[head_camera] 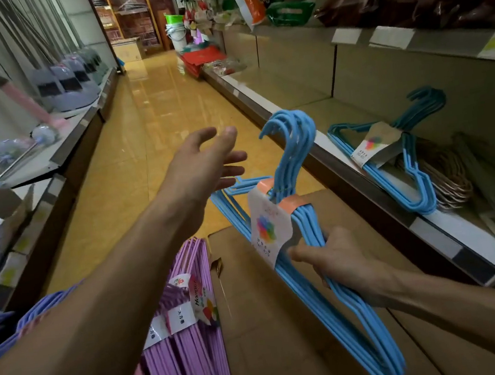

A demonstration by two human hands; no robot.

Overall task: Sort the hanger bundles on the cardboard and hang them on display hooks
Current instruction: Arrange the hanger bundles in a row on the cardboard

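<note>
Right hand (pixel 338 261) is what I see gripping the blue hanger bundle (pixel 314 241), fingers curled round the thin plastic-coated rods just below its paper label (pixel 270 226), thumb pointing toward the label's lower edge. From that grip the bundle runs up and away to a fan of curved hooks above the hand, and down toward me in long slanted shoulders that end in a rounded corner. The label is white with a multicoloured splash and an orange band at its top.

My left hand (pixel 203 164) hangs up and to the left of the right hand, fingers spread and relaxed, holding nothing, its fingertips close to the bundle's far shoulder but not touching that I can tell.

Under the right hand lies flat brown cardboard (pixel 274 323), matte, with a seam running across it. Left of it, beneath my left forearm, the purple hanger bundles (pixel 182 333) lie stacked, their straight bars ribbed side by side, banded with white labels.

Right of the right hand, on the lower shelf (pixel 448 226), a second blue bundle (pixel 396 152) lies flat with its cardboard label up, beside a heap of pale brownish hangers (pixel 445 177).
</note>
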